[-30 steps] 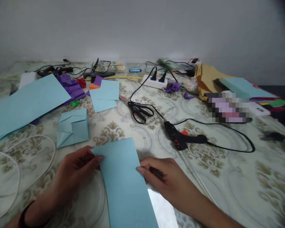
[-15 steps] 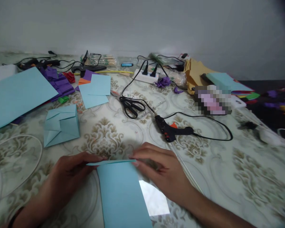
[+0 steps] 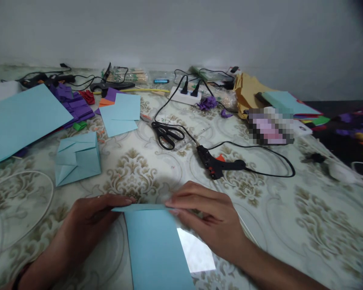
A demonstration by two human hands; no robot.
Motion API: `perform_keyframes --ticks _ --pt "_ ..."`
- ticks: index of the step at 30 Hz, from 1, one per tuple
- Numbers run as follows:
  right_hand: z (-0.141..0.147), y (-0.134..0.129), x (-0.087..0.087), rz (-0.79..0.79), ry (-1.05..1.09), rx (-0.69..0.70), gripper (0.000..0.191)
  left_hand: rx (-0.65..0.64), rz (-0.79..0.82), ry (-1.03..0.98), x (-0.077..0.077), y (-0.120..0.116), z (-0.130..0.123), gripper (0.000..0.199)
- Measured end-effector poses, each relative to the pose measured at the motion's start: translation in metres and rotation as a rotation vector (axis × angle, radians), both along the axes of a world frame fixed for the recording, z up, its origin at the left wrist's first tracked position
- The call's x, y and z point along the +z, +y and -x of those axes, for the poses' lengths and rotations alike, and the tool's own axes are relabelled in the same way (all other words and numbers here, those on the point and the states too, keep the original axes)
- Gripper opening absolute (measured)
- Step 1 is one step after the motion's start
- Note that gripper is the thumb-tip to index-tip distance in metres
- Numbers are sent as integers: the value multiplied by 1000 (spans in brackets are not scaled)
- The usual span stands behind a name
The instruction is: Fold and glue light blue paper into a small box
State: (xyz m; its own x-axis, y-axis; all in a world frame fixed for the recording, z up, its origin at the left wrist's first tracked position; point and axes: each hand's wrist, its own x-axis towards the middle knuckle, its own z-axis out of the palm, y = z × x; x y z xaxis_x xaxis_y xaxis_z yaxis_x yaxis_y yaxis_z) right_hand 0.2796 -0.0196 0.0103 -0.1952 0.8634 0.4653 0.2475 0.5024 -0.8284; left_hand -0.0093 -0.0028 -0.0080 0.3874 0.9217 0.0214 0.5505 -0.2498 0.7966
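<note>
A long light-blue sheet of paper (image 3: 157,245) lies in front of me, its far end folded over in a narrow strip. My left hand (image 3: 93,219) grips the left end of that fold, thumb below and fingers on top. At the fold's right end, my right hand (image 3: 207,213) pinches the paper between thumb and fingers. Beyond my left hand sits a folded light-blue paper box (image 3: 78,159). A black glue gun (image 3: 213,163) lies beyond my right hand, near black-handled scissors (image 3: 167,135).
Large light-blue sheets (image 3: 24,123) and purple folded paper (image 3: 74,106) are at the left. Smaller blue pieces (image 3: 121,114) lie behind the box. A white power strip (image 3: 185,96) with two plugs stands at the back. Cables cross the patterned tabletop (image 3: 272,233).
My right hand has slid slightly left along the fold and the folded strip has tipped a little toward me. My left hand stays almost in place.
</note>
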Motion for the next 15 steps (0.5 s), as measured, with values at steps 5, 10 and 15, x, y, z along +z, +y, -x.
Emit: perform_keyframes --ticks 5,10,15 --pt "0 -1 1 -41 -2 -33 26 -42 -29 12 5 0 -1 29" --pt "0 3 -1 30 -46 -25 20 -15 -55 1 10 -1 -3 27" --pt "2 4 -4 154 -125 -16 13 97 -42 7 18 0 -13 22"
